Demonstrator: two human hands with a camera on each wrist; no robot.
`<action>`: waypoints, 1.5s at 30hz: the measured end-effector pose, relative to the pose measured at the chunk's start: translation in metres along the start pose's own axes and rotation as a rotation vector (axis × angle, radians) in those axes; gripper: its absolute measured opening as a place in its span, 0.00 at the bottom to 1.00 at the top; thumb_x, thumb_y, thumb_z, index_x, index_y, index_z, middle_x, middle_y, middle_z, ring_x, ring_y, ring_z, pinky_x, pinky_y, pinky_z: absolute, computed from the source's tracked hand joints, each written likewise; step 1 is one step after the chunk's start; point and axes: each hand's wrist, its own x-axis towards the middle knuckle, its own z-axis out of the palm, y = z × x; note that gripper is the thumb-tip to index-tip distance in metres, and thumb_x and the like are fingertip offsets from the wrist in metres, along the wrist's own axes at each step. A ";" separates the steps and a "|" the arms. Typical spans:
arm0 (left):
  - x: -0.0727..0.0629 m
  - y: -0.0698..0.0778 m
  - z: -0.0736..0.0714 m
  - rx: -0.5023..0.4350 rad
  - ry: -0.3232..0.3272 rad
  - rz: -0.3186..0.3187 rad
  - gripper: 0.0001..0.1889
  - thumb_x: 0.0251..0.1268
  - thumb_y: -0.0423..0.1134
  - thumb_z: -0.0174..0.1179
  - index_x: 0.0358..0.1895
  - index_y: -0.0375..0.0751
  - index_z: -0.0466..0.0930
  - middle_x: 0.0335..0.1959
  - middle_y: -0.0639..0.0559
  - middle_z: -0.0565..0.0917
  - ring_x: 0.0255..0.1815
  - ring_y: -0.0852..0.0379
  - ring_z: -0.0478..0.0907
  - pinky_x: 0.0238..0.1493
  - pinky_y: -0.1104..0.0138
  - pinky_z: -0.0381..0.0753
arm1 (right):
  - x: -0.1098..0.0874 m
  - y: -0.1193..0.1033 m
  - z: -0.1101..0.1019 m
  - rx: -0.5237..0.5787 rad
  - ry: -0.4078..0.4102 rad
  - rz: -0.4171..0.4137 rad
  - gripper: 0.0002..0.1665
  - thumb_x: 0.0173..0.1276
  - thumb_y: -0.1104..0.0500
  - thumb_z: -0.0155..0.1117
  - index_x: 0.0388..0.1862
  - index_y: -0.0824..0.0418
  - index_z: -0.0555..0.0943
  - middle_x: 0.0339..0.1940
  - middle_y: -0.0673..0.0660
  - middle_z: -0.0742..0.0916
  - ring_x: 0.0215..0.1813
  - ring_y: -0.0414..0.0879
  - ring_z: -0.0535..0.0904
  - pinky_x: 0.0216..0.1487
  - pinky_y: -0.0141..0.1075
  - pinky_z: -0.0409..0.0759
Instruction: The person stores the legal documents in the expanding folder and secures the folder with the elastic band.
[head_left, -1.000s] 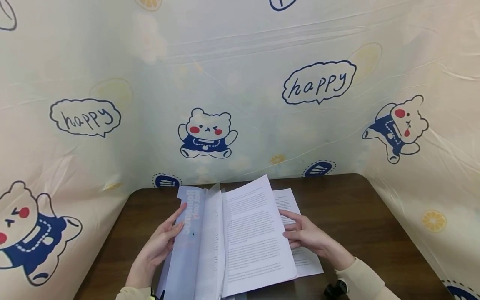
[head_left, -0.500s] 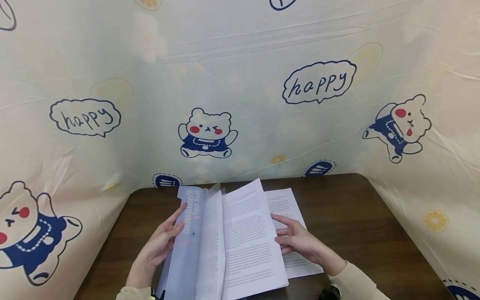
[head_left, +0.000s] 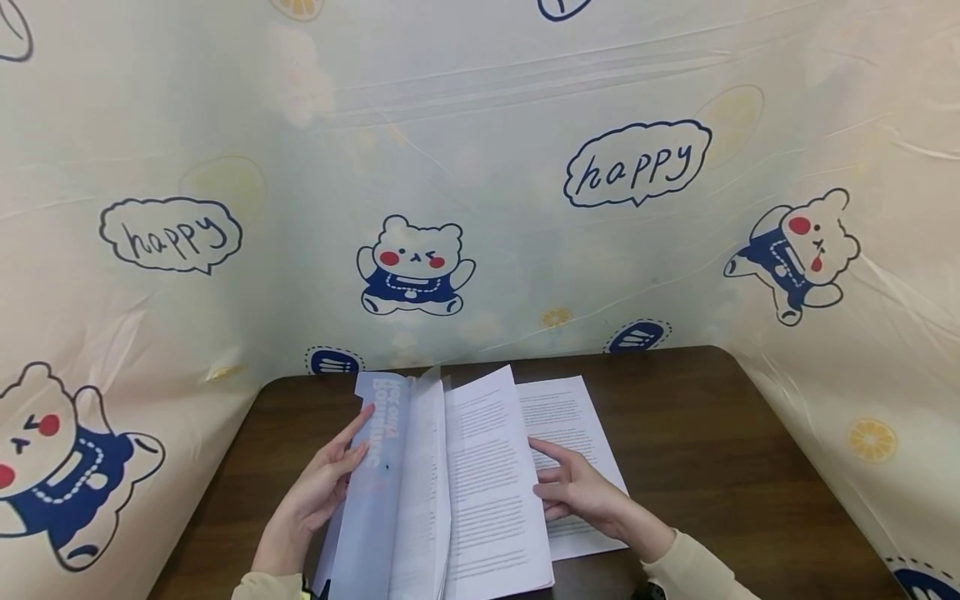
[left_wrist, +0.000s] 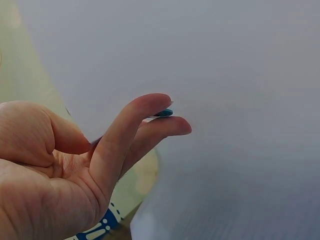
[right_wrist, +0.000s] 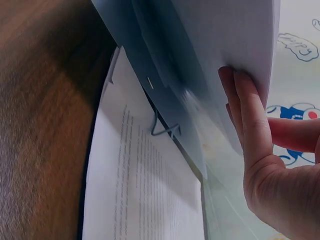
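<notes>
One translucent blue plastic folder [head_left: 367,521], its pale sideways lettering only partly legible, stands opened over a dark brown wooden table [head_left: 697,442]. The left hand [head_left: 315,485] grips its left edge; the right hand [head_left: 588,493] pinches the white printed stack [head_left: 487,492] inside. White printed paper [head_left: 558,408] lies behind. Two navy speech bubbles [head_left: 637,163] on the cream backdrop [head_left: 517,250] read "happy".

Right hand [right_wrist: 262,160]: fingers against raised paper stack [right_wrist: 232,30], thumb opposite. Printed sheet [right_wrist: 142,175] below; dark bent wire [right_wrist: 163,133] at its edge; brown wood surface [right_wrist: 42,125] alongside.
</notes>
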 end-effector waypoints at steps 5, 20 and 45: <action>0.001 0.000 -0.001 -0.008 -0.008 0.003 0.38 0.94 0.39 0.44 0.93 0.59 0.33 0.68 0.69 0.83 0.55 0.67 0.90 0.58 0.71 0.89 | 0.001 0.000 0.004 -0.010 -0.005 0.010 0.51 0.80 0.72 0.59 0.93 0.66 0.45 0.62 0.76 0.89 0.45 0.48 0.95 0.44 0.38 0.94; 0.001 -0.001 0.000 -0.014 -0.001 -0.003 0.39 0.94 0.39 0.45 0.93 0.59 0.33 0.67 0.68 0.83 0.53 0.67 0.91 0.55 0.72 0.89 | 0.010 0.000 0.015 -0.077 0.016 -0.015 0.55 0.78 0.76 0.59 0.95 0.54 0.46 0.57 0.74 0.91 0.41 0.50 0.95 0.40 0.40 0.95; 0.000 -0.003 0.000 -0.023 -0.013 0.020 0.39 0.93 0.39 0.45 0.93 0.58 0.34 0.65 0.65 0.86 0.50 0.66 0.91 0.54 0.70 0.91 | 0.023 0.003 0.039 -0.070 -0.005 -0.026 0.55 0.76 0.76 0.59 0.95 0.53 0.48 0.55 0.74 0.91 0.42 0.48 0.93 0.40 0.43 0.95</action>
